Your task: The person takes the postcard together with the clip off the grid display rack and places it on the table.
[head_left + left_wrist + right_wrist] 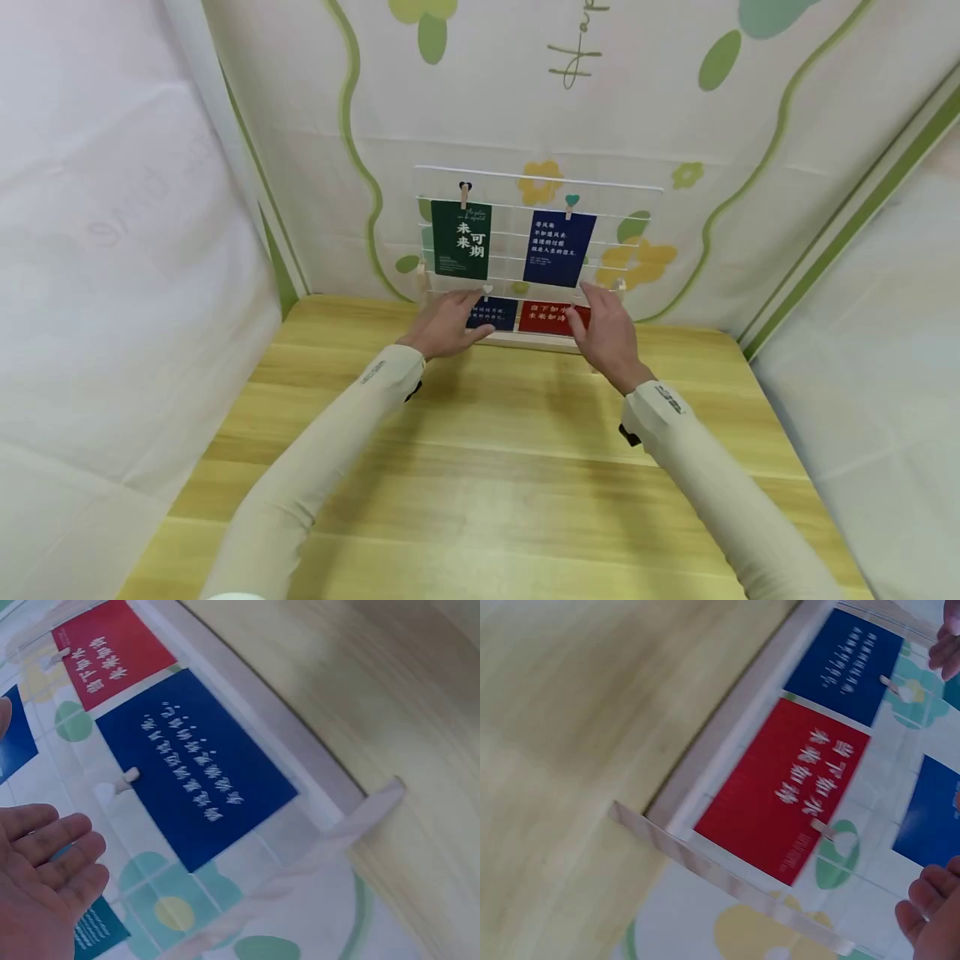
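Note:
A white wire grid rack (pixel 540 177) stands upright with several cards clipped on. Its upper row has a green card (pixel 461 242) and a blue card (pixel 558 250). Below them hang a second blue card (pixel 196 769) and a red card (pixel 784 791), each under a small wooden clip with a white heart. My left hand (pixel 444 325) is at the lower left of the rack, fingers extended and holding nothing. At the lower right, my right hand (pixel 609 335) has its fingers loosely bent with nothing in them, overlapping the red card's edge in the head view.
The rack's wooden base (pixel 705 735) sits at the back edge of a wood-grain table (pixel 480 467). Behind it hangs a white cloth (pixel 480 108) with flower prints, and pale cloth walls (pixel 112 292) rise at both sides.

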A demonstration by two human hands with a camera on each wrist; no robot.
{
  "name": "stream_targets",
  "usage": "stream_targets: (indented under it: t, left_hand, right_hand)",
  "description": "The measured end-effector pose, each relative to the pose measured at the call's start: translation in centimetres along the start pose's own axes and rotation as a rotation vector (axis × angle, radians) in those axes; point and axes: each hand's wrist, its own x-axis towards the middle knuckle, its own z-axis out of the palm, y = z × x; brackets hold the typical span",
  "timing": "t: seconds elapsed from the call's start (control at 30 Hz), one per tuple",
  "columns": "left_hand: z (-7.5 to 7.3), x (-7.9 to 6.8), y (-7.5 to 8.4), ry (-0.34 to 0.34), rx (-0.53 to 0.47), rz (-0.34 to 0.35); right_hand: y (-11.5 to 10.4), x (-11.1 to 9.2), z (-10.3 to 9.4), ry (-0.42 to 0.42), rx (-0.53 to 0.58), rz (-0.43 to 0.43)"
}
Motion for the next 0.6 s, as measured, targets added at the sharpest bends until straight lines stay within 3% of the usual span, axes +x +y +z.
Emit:
stream_targets:
  t: [0.13, 0.27, 0.6]
  left_hand:
    - [-0.7, 0.8, 1.1, -0.004, -0.01, -0.009]
    - [-1.3, 1.8, 2.1, -0.001, -0.037, -0.011]
    - [-2.8, 4.2, 3.9, 0.129, -0.1, 0.028]
  right_hand:
    - [-0.4, 1.1, -1.1, 0.107, 0.032, -0.067]
    - [-0.9, 2.4, -2.2, 0.151, 0.054, -0.084]
    - [-2.0, 5.7, -4.6, 0.2, 0.081, -0.063]
